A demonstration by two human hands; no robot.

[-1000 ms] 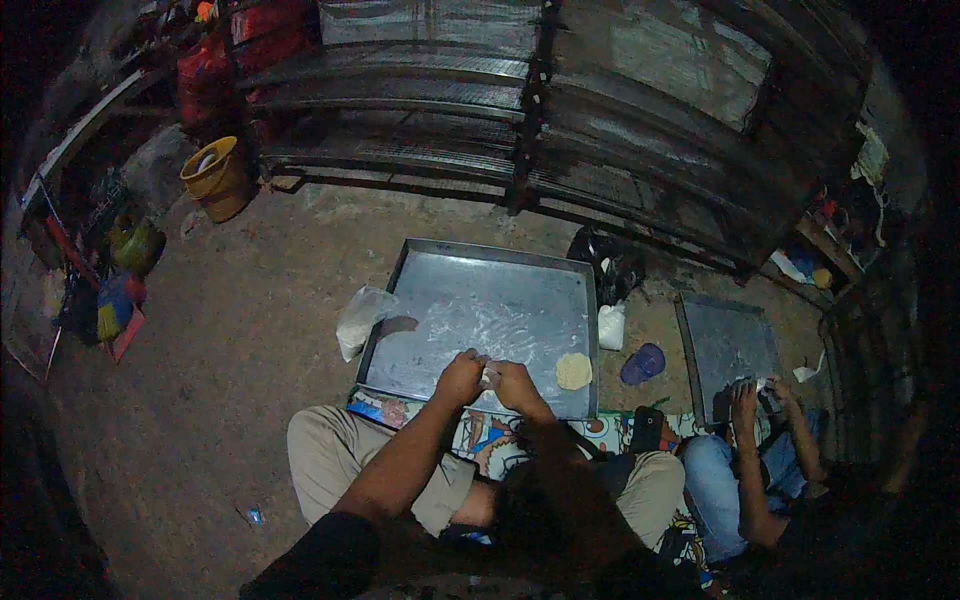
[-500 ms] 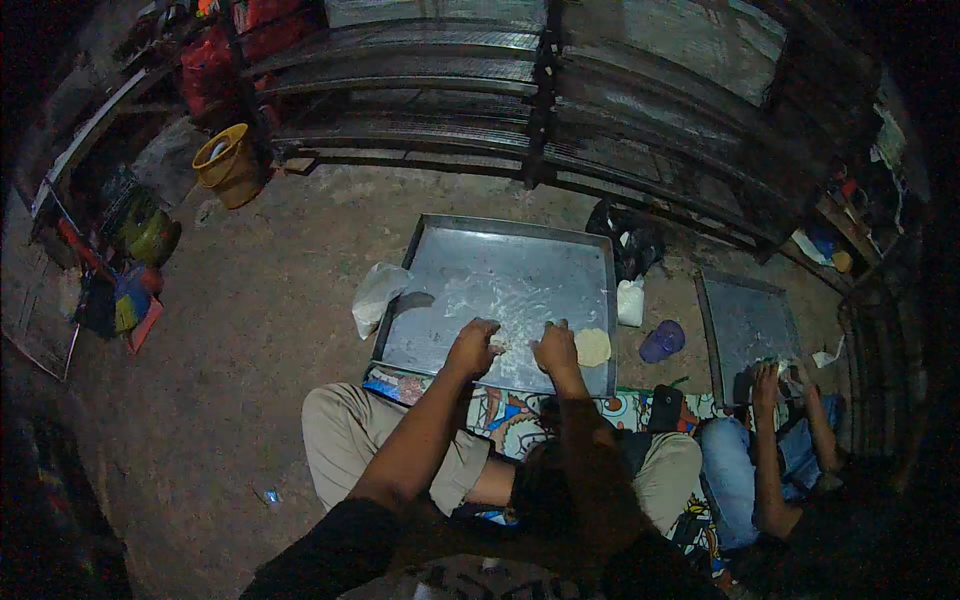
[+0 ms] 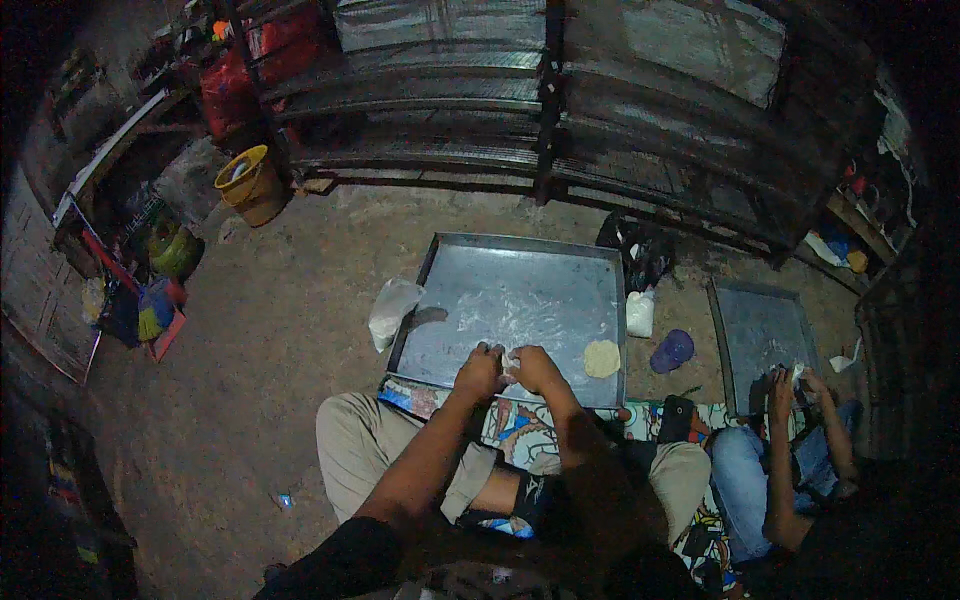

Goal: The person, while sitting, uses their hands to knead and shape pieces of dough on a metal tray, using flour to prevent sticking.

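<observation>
- The left hand (image 3: pixel 480 372) and right hand (image 3: pixel 537 370) are hiding most of a pale piece (image 3: pixel 509 365), obscuring its shape.
- Both hands are closing together on it, at the tray's (image 3: pixel 530 275) near side.
- A flat pale round (image 3: pixel 602 358) is lying just beyond the right hand, to its right.
- Whatever the co-worker's hands (image 3: pixel 781 396) are holding is looking too small to identify.

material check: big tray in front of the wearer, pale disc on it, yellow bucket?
Large tray: likely sheet metal, dull gray, worn; thin raised rim and soft sheen suggest it.
Pale disc: looks like flattened dough, matte cream, slightly uneven edge; white smears on the tray may be flour.
Yellow bucket: probably plastic, going by its uniform color; dim light leaves the finish unclear.
</observation>
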